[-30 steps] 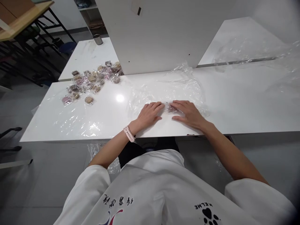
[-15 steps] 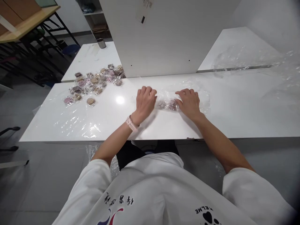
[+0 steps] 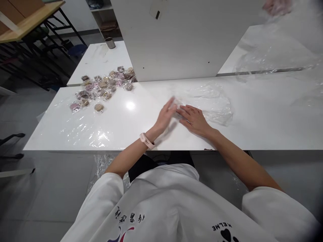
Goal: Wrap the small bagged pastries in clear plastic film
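A clear plastic bag [image 3: 214,102] lies flat on the white table. My right hand [image 3: 194,120] rests over its left end, palm down with the fingers stretched out. Close beside it, my left hand [image 3: 165,116] stands on edge at the bag's left end; its fingers are straight and a little blurred. The two hands' fingertips almost meet. The wrapped items in the bag are now hidden by my hands. Off to the left lie several round, biscuit-like pieces in clear wrappers [image 3: 103,84], brown, tan and pink. One tan wrapped piece [image 3: 99,108] sits apart at the front.
The white table [image 3: 262,131] runs across, with a tall white panel [image 3: 176,43] behind. A metal cup [image 3: 110,43] stands on the back table. Clear plastic sheeting [image 3: 275,53] spreads at right, with a blurred pinkish shape [image 3: 277,6] above. More film [image 3: 85,131] lies front left.
My hands have come together over the bag's left end, covering the wrapped items. My right hand has flattened and moved left. A pinkish shape and raised plastic have appeared at upper right.
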Demonstrator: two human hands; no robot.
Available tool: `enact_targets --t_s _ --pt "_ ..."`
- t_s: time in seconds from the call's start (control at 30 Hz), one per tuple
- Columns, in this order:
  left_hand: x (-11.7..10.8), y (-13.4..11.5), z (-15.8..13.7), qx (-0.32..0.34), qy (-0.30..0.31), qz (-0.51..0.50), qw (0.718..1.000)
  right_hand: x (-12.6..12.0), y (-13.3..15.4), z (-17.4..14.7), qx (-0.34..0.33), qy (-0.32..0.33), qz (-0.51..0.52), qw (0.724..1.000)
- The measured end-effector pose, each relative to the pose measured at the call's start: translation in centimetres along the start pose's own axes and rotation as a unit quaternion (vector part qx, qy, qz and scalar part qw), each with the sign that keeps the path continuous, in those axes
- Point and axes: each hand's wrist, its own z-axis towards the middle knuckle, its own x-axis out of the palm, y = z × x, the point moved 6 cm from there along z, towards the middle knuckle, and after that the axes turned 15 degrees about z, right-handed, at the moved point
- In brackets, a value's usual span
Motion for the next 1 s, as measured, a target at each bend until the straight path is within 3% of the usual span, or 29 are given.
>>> enact_targets --t_s 0.13,0.27,0.4,0.5,0.6,0.7,0.8,0.9,1.0 --pt "4.6 -1.8 0.2 0.161 0.087 0.228 0.956 0.1 0.3 -0.3 -0.006 -0.023 0.027 0.999" --pt "6.1 -1.2 -0.2 0.211 0.082 0.318 0.920 -1.3 2.2 -4.5 0.008 -0.126 0.035 0.991" --pt "6.4 -1.0 0.4 0.202 0.060 0.352 0.912 -4.4 1.9 -12.6 0.152 -0.294 -0.060 0.942" --pt "6.5 -1.6 0.9 0.198 0.054 0.363 0.909 -5.6 0.2 -15.6 0.252 -0.291 -0.126 0.914" --pt "6.3 -2.1 1.1 0.201 0.023 0.372 0.906 -5.7 -0.8 -12.9 0.220 -0.261 -0.064 0.938" --pt "6.1 -2.2 1.1 0.201 -0.015 0.384 0.901 -5.4 0.4 -7.2 0.094 -0.244 0.045 0.964" --pt "6.3 -1.7 1.3 0.195 0.005 0.385 0.902 -3.9 2.1 -2.8 0.001 -0.160 0.103 0.982" --pt "5.7 -1.1 1.0 0.200 0.037 0.341 0.918 -2.4 2.2 -1.4 -0.029 -0.072 0.116 0.990" --pt "3.7 -1.0 0.1 0.222 0.014 0.302 0.927 -1.8 1.1 -1.7 -0.043 -0.027 0.129 0.990"
